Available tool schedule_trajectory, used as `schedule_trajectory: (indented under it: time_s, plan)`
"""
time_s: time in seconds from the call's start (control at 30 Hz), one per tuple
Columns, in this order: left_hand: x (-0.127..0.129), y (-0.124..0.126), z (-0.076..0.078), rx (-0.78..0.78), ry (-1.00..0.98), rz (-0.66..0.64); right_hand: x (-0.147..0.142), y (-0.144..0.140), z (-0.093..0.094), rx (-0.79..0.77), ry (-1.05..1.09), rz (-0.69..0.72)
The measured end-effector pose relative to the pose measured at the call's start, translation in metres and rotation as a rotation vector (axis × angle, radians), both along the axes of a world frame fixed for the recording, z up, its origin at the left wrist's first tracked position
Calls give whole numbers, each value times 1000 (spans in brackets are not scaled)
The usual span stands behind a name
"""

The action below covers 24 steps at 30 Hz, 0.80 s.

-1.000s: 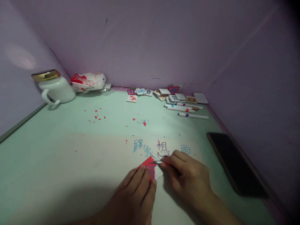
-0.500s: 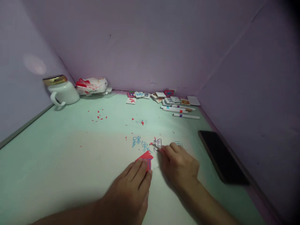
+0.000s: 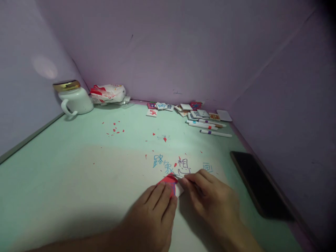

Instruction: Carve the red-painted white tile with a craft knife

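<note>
From the head view, your left hand (image 3: 154, 213) is lying flat with its fingers stretched out and close together, the fingertips pressing down on a small red tile (image 3: 169, 182) near the front middle of the pale green table (image 3: 65, 168). Your right hand (image 3: 210, 199) is sitting just beside it, fingers curled and pinched around a thin tool (image 3: 179, 176) whose pale tip is touching the far edge of the red tile; what kind of tool it is, you cannot tell from here. Just beyond the tile, blue and dark handwritten characters (image 3: 172, 165) are showing on the table surface. Red flecks (image 3: 114, 130) are lying scattered across the middle of the table. At the far left corner a white mug (image 3: 75, 99) with a gold lid is standing beside a crumpled bag (image 3: 107, 93). Along the back wall, a cluster of small tiles (image 3: 183, 109) is sitting just behind several marker pens (image 3: 207, 125). A dark phone (image 3: 259, 187) is lying flat near the right wall.
</note>
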<state>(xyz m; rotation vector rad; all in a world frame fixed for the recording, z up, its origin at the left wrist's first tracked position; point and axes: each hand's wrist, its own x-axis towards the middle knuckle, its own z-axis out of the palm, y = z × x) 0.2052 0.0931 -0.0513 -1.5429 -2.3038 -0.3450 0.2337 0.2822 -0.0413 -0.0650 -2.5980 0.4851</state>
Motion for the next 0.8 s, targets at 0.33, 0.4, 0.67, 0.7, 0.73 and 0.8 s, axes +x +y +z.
schedule_trajectory:
  time_s: [0.33, 0.4, 0.67, 0.7, 0.73, 0.8]
  plan:
    - [5, 11, -11, 140, 77, 93, 1, -20, 6, 133, 1, -6]
    - [6, 11, -11, 122, 97, 99, 0, -21, 4, 118, 9, -12]
    - [6, 6, -11, 37, 110, 66, -11, 10, -11, 232, 69, -177]
    - [6, 6, -12, 32, 110, 62, -10, 15, -13, 192, 86, -160]
    - [6, 6, -12, 36, 111, 64, -9, 17, -14, 128, 106, -146]
    - [6, 6, -13, 65, 113, 70, -4, 16, -14, -28, 121, -95]
